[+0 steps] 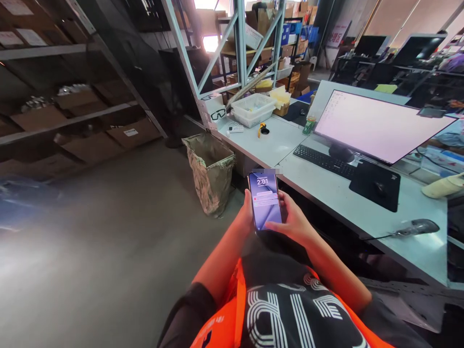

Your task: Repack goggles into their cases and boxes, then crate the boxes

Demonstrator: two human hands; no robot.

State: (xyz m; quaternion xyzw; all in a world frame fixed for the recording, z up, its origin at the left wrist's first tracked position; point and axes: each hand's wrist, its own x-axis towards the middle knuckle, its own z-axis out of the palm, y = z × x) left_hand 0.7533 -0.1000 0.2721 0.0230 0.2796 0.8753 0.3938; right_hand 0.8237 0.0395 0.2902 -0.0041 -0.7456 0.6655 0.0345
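A smartphone (266,200) is held upright above my lap, its lit screen showing the time 2:01 and some notifications. Along its left edge my left hand (247,211) is closed, with the thumb on the side and the other fingers hidden behind. My right hand (292,220) grips the right edge, and its thumb lies over the lower part of the screen. Both forearms rest close to my body, over a black shirt and an orange vest.
To the right, a white desk (268,150) carries a monitor (377,125), keyboard (322,159), mouse pad (377,186) and white basket (253,108). A fabric waste bin (210,174) stands on the floor at the desk's end. Shelves with cardboard boxes (94,142) line the left.
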